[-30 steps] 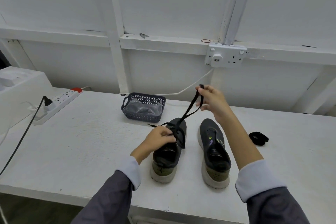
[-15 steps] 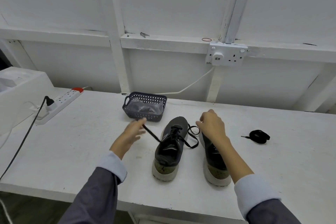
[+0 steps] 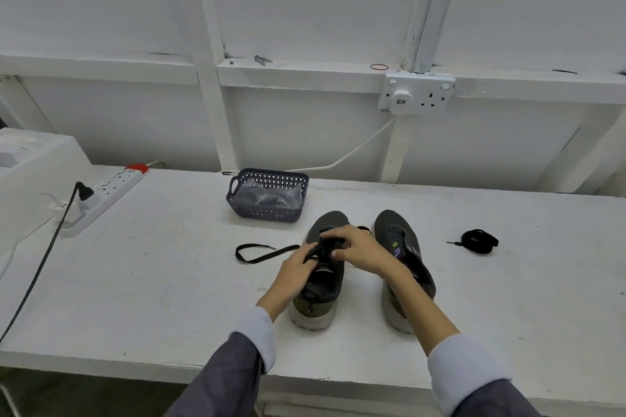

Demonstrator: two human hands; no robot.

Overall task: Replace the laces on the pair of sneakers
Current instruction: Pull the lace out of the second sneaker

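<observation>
White surface (image 3: 152, 281) steadies the left sneaker (image 3: 330, 222) while left hand (image 3: 296, 269) and right hand (image 3: 360, 252) pinch its lace (image 3: 261, 252) at the eyelets (likely threading), slack trailing aside.

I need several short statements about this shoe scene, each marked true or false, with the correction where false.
1. The left hand and right hand both hold the threaded lace at the left sneaker. True.
2. The basket stands between the person and the sneakers. False: it stands behind them, toward the wall.
3. A bundled lace lies on the table, right of the right sneaker. True.
4. The right sneaker lies on its side. False: it stands upright on its sole.
</observation>
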